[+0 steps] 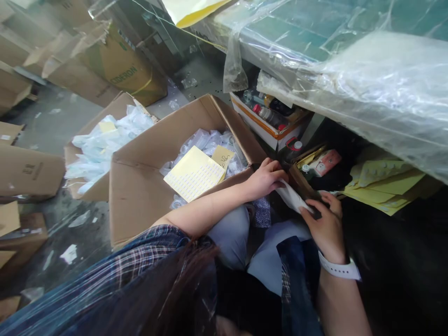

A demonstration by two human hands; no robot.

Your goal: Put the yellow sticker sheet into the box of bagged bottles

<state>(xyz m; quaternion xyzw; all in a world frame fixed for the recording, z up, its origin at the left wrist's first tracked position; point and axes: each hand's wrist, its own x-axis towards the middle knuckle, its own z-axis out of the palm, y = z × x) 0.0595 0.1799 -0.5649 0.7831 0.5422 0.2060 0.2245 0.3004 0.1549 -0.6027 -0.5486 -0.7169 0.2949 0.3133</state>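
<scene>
A thin white strip (292,197), either paper or plastic, stretches between my two hands above my lap. My left hand (269,177) pinches its upper left end beside the corner of an open cardboard box (135,200). At the other end, my right hand (324,221), with a white band at the wrist, has thumb and fingers closed on it. Inside the box lie clear plastic pieces (201,139) in bags. A pale yellow sheet with rows of small labels (196,173) and a tan card with handwriting (223,157) rest on top of them.
A second box holds pale blue-white plastic bags (105,144). Under the plastic-covered table (301,56) stand a white-and-orange box of bottles (257,126), a smaller carton (297,179) and yellow sheets (385,184). More cartons (28,170) and scraps cover the floor at left.
</scene>
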